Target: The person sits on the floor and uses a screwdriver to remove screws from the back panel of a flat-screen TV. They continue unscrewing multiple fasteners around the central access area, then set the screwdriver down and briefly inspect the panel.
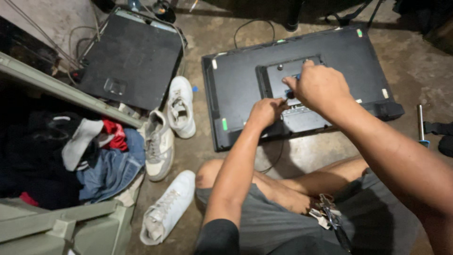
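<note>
A blue-handled screwdriver is being gripped by the fingers of the right hand over the black television back, lying on the floor. The left hand, fingers curled together, is being pressed beside it.

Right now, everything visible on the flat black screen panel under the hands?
The black flat panel lies face down on the concrete floor, slightly skewed. Matt plastic back, raised centre plate, small green and white tabs along the edges. The left hand and right hand meet at the centre plate; the right grips a blue-tipped tool.
</note>
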